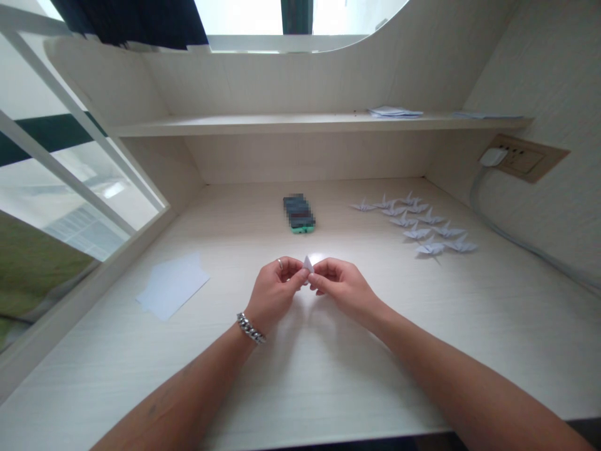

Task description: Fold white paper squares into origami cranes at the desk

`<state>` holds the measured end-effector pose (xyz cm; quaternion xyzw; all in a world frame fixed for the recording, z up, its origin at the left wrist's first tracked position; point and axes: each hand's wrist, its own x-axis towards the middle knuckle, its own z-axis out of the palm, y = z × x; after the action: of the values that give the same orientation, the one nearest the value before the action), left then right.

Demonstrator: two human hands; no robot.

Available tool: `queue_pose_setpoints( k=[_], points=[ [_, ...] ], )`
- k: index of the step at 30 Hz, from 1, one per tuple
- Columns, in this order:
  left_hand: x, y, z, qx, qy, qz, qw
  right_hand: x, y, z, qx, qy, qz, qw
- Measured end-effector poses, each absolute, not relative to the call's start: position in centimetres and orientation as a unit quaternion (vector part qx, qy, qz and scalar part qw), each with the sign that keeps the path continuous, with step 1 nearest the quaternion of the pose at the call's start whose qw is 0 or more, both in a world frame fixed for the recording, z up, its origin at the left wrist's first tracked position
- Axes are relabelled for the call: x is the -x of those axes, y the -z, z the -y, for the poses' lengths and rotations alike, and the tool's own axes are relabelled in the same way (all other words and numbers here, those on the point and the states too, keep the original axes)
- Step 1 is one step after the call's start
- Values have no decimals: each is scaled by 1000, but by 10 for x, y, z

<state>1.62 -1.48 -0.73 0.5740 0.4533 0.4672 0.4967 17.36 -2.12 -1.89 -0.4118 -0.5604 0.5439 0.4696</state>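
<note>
Between my two hands is a small piece of folded white paper point(308, 264), its pointed tip sticking up above the fingers. My left hand point(278, 283), with a ring and a chain bracelet at the wrist, pinches its left side. From the other side my right hand point(342, 283) pinches it between thumb and fingers. The fingers hide the lower part of the paper. Several folded white paper cranes point(417, 233) stand grouped at the right back of the desk. Flat white paper sheets point(174, 285) lie to the left of my hands.
A phone-like dark object with a green edge point(300, 214), partly pixelated, lies beyond my hands. Papers point(395, 112) rest on the shelf point(263, 124) above. A white plug point(493, 157) sits in the wall socket, its cable point(516, 238) running down the right side.
</note>
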Motion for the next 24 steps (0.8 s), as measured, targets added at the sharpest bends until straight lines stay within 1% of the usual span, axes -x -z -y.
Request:
queue_pose_setpoints(
  k=[4, 7, 11, 18, 24],
  points=[
    [-17, 6, 15, -557, -464, -438, 532, -176, 15, 24, 431, -502, 601, 448],
    [-16, 4, 16, -579, -461, -446, 503, -176, 12, 26, 438, -481, 623, 434],
    [-15, 3, 16, -576, -482, -467, 466, -173, 12, 27, 432, -487, 622, 435],
    [-15, 5, 16, -558, -480, -460, 497, -174, 12, 28, 462, -448, 651, 402],
    [-14, 8, 14, -549, -500, -465, 482, -173, 10, 29, 453, -466, 649, 396]
  ],
)
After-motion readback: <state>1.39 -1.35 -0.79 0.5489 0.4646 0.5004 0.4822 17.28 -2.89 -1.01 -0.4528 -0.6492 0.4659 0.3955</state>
